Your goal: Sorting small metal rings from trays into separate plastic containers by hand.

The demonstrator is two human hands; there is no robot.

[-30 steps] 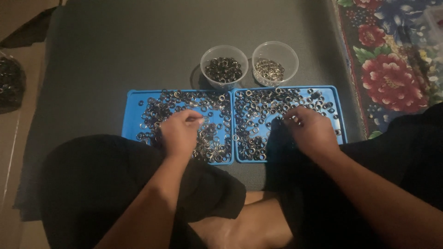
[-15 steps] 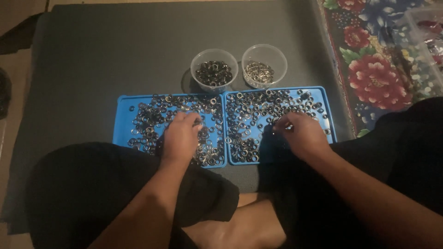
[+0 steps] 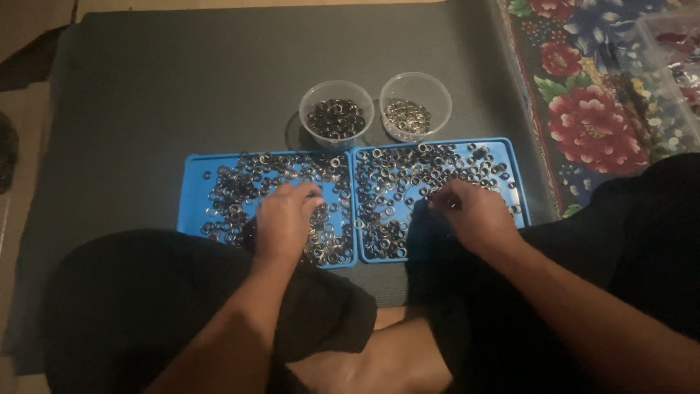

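Observation:
Two blue trays lie side by side on a dark mat, both strewn with several small metal rings. My left hand rests palm down on the left tray, fingers curled onto the rings. My right hand lies on the right tray, its fingertips pinched together among the rings; whether a ring is between them is too small to tell. Behind the trays stand two clear round tubs: the left tub holds darker rings, the right tub holds lighter, silvery ones.
The dark grey mat stretches far and left of the trays. A floral red rug lies to the right, with a clear plastic container at the top right corner. My crossed legs in dark clothes fill the near side.
The view has shifted slightly. My right hand slid a little left and nearer on the right tray. My left hand stays on the left tray.

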